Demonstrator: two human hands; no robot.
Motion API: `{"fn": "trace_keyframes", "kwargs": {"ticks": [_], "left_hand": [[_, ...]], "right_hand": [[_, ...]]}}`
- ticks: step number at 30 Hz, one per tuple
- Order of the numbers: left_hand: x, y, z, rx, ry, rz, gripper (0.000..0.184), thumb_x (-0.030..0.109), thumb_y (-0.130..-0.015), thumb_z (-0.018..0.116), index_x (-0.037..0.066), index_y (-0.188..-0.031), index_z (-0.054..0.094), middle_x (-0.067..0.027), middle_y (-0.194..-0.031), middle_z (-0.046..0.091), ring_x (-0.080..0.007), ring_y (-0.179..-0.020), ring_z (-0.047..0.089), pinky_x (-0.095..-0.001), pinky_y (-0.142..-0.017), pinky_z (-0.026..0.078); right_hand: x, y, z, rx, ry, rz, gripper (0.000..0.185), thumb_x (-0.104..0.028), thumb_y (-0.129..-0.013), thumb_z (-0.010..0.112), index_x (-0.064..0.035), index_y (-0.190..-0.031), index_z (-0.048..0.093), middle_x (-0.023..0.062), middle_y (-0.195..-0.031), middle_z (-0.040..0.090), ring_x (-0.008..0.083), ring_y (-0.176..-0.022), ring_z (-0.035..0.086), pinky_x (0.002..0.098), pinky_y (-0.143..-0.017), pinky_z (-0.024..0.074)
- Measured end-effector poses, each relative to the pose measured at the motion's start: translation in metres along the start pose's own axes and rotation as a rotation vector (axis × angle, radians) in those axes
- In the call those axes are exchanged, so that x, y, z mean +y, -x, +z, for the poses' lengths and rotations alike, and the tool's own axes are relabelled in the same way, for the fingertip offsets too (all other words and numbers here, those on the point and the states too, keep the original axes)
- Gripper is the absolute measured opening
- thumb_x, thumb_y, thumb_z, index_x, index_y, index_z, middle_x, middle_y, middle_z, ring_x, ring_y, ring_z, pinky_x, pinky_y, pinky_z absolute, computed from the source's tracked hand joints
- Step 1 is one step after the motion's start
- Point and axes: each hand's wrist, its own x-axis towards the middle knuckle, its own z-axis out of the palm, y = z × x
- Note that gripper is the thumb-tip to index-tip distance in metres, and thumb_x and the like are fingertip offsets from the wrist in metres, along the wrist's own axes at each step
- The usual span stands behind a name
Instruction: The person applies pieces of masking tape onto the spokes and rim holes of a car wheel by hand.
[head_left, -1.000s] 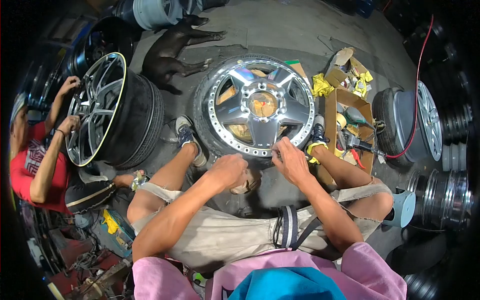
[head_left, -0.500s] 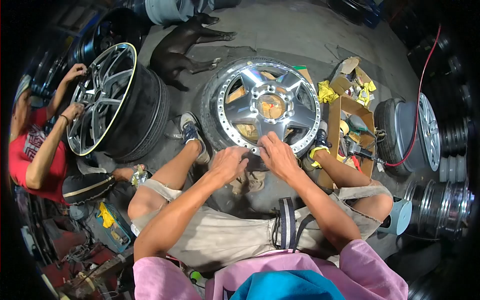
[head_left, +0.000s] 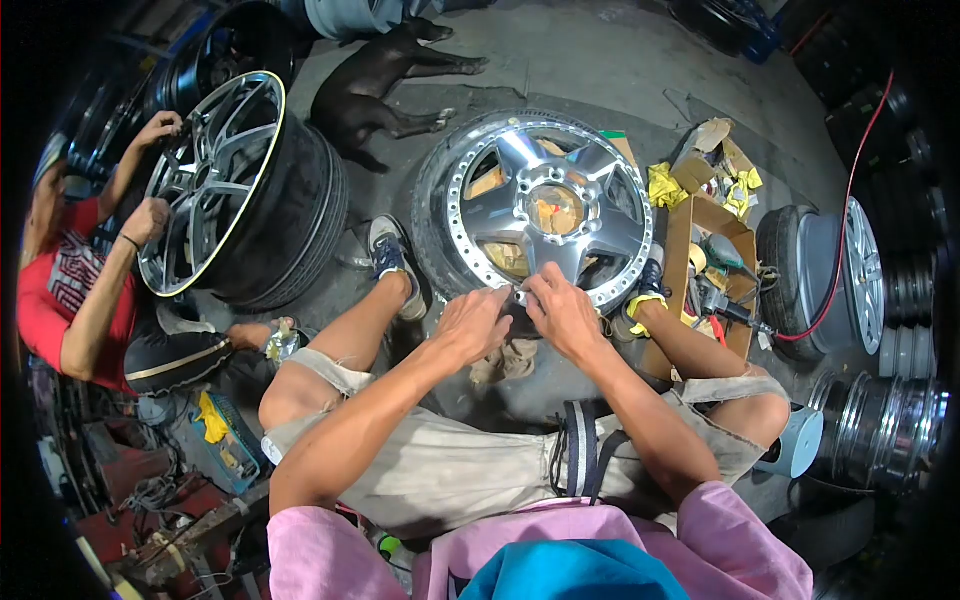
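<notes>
Head: wheel (head_left: 553,248) over grey floor (head_left: 600,60)

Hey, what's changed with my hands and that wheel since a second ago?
Your left hand moved forward to the near edge of the wheel; your right hand shifted left along it, so they're closer together. Whether either holds something small is unclear. The wheel still lies face up; the dog still lies beyond.

Bright light falls on the wheel (head_left: 549,250), leaving white glare on its polished spokes (head_left: 518,150). Beyond the wheel, the floor (head_left: 590,65) looks duller grey; darker shadow lies between wheel and trousers (head_left: 455,435). Farthest from the wheel, fisheye distortion bends shapes and corners turn black.
</notes>
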Motion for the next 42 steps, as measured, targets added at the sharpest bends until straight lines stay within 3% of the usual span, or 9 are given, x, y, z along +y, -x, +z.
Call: {"fn": "trace_keyframes", "kwargs": {"ticks": [11,13,16,25,32,34,42], "left_hand": [[0.008,0.001,0.001,-0.014,-0.069,0.037,0.049,0.016,-0.090,0.070,-0.004,-0.134,0.060,-0.0213,-0.099,0.071,-0.0417,-0.091,0.070,-0.0485,-0.079,0.056],[0.009,-0.001,0.001,-0.019,-0.085,0.065,0.049,0.016,-0.090,0.070,-0.004,-0.134,0.060,-0.0214,-0.099,0.071,-0.0420,-0.091,0.070,-0.0487,-0.079,0.056],[0.008,-0.004,0.000,-0.027,-0.109,0.052,0.047,0.016,-0.091,0.069,-0.004,-0.134,0.061,-0.0215,-0.100,0.071,-0.0424,-0.091,0.069,-0.0489,-0.079,0.056],[0.001,-0.004,-0.006,-0.047,0.139,-0.059,0.044,0.021,-0.093,0.070,0.000,-0.131,0.066,-0.0180,-0.094,0.073,-0.0379,-0.087,0.071,-0.0453,-0.081,0.055],[-0.013,-0.024,-0.002,0.088,0.151,-0.271,0.029,0.030,-0.088,0.075,0.004,-0.101,0.076,-0.0188,-0.091,0.075,-0.0343,-0.089,0.074,-0.0438,-0.083,0.056],[-0.009,-0.030,0.001,0.090,0.147,-0.342,0.029,0.034,-0.087,0.076,0.005,-0.092,0.078,-0.0212,-0.089,0.076,-0.0385,-0.089,0.074,-0.0474,-0.083,0.057],[-0.007,-0.042,0.022,0.183,0.095,-0.388,0.032,0.037,-0.083,0.078,0.005,-0.081,0.078,-0.0184,-0.078,0.075,-0.0357,-0.078,0.074,-0.0449,-0.077,0.058]], "right_hand": [[-0.001,0.000,0.008,0.060,-0.009,-0.029,0.013,-0.011,-0.093,0.066,-0.0079,-0.105,0.063,0.0134,-0.104,0.055,0.0409,-0.085,0.066,0.0525,-0.072,0.0543],[-0.003,0.001,0.008,0.033,-0.017,0.003,0.016,-0.007,-0.090,0.067,-0.0065,-0.105,0.062,0.0146,-0.105,0.054,0.0413,-0.093,0.066,0.0545,-0.075,0.0539],[0.000,0.002,0.011,0.042,-0.030,0.006,0.016,-0.007,-0.090,0.067,-0.0066,-0.105,0.062,0.0141,-0.106,0.054,0.0413,-0.091,0.067,0.0540,-0.075,0.0538],[0.001,0.003,0.008,0.045,-0.110,-0.042,0.013,-0.010,-0.091,0.068,-0.0069,-0.103,0.065,0.0126,-0.104,0.054,0.0398,-0.087,0.067,0.0523,-0.073,0.0536],[0.008,0.019,-0.009,0.056,-0.101,-0.011,0.013,-0.009,-0.090,0.069,-0.0082,-0.102,0.065,0.0108,-0.101,0.055,0.0381,-0.085,0.067,0.0505,-0.073,0.0545],[0.014,0.026,-0.014,0.109,-0.095,0.033,0.014,-0.009,-0.089,0.070,-0.0089,-0.102,0.065,0.0100,-0.099,0.055,0.0374,-0.082,0.068,0.0498,-0.071,0.0549],[0.026,0.035,-0.023,0.179,-0.156,0.040,0.016,-0.009,-0.087,0.072,-0.0092,-0.101,0.065,0.0091,-0.097,0.055,0.0361,-0.078,0.067,0.0490,-0.068,0.0551]]}}
